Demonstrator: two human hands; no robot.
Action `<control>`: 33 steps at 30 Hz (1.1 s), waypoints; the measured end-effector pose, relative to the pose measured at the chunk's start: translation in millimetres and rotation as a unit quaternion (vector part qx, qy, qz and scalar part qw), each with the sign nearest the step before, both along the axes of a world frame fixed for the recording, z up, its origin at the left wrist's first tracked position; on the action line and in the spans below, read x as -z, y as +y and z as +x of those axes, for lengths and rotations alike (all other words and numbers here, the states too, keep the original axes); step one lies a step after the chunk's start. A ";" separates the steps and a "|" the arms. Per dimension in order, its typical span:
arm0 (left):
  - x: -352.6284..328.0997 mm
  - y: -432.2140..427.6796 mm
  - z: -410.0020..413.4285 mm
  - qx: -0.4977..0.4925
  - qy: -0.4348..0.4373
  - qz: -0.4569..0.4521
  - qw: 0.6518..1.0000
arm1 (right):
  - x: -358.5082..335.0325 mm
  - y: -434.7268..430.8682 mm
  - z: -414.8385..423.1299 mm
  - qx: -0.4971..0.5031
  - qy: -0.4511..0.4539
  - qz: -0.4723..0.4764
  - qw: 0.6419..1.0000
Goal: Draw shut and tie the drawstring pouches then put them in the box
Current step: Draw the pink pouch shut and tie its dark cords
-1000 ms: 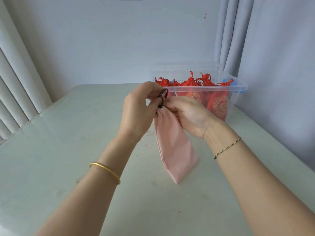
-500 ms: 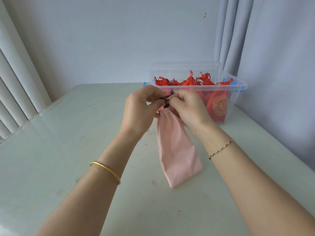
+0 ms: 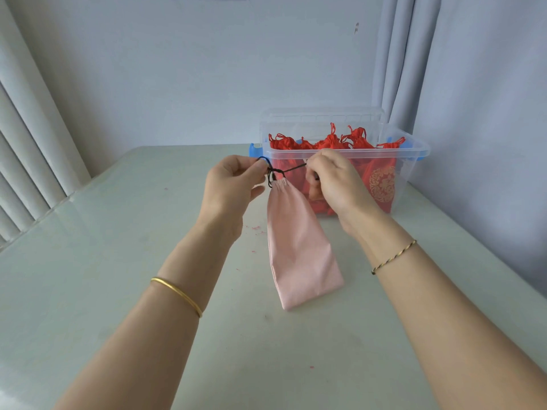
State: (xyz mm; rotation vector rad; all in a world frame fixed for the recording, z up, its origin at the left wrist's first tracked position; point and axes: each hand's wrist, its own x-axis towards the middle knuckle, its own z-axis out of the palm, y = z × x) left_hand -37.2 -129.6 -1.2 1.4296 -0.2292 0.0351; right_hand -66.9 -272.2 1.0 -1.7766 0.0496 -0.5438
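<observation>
Pouch [image 3: 296, 247] gathered shut below the grips, left hand [image 3: 233, 187] and right hand [image 3: 337, 182] each pinching the black drawstring [image 3: 291, 168]

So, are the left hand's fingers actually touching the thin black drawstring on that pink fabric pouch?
Touching. The head view shows the left hand pinching the thin black drawstring between thumb and forefinger; the right hand pinches its other end.

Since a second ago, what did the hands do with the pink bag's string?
The left hand and right hand pulled apart, stretching the black cord sideways above the pink pouch. Both still pinch the cord. The pouch still hangs below it, and the box stayed put.
</observation>
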 end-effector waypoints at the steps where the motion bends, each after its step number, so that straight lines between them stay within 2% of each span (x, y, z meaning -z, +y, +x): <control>1: -0.2 0.3 0.7 -0.009 0.013 -0.004 1.000 | -1.4 0.5 -1.1 -0.007 0.007 0.035 0.999; 4: -1.4 0.5 1.2 -0.024 0.042 -0.012 0.999 | -5.2 2.4 -3.5 -0.044 0.016 0.183 0.982; 6: -1.1 0.3 1.4 -0.035 0.049 0.003 0.998 | -7.7 3.5 -4.5 -0.103 0.003 0.293 0.950; 8: -0.6 0.6 1.7 -0.052 0.047 0.026 0.997 | -8.7 4.1 -4.9 -0.149 -0.010 0.352 0.924; 11: -1.3 1.8 2.6 -0.090 0.023 0.079 0.993 | -5.9 2.7 -3.6 -0.122 0.000 0.319 0.940; 14: -5.3 5.2 3.1 -0.095 0.014 0.082 0.992 | -1.0 -1.7 -0.7 -0.084 0.017 0.271 0.959; 18: -10.8 11.8 1.2 0.011 0.053 -0.016 0.998 | 1.6 -4.3 0.3 -0.057 0.038 0.189 0.980; 22: -12.5 11.7 -1.9 0.110 0.017 -0.069 0.991 | 3.6 -1.7 0.0 -0.074 0.061 0.170 0.981; 24: -12.3 11.5 -3.2 0.119 -0.001 -0.049 0.992 | 2.9 -0.1 -0.1 -0.080 0.067 0.177 0.979; 28: -8.7 12.1 -1.5 0.088 -0.018 0.046 0.995 | -1.5 -0.9 -1.1 -0.098 0.060 0.235 0.965; 33: -5.6 8.8 -3.1 0.115 -0.022 0.139 0.983 | -5.2 -0.9 -4.1 -0.109 0.056 0.256 0.959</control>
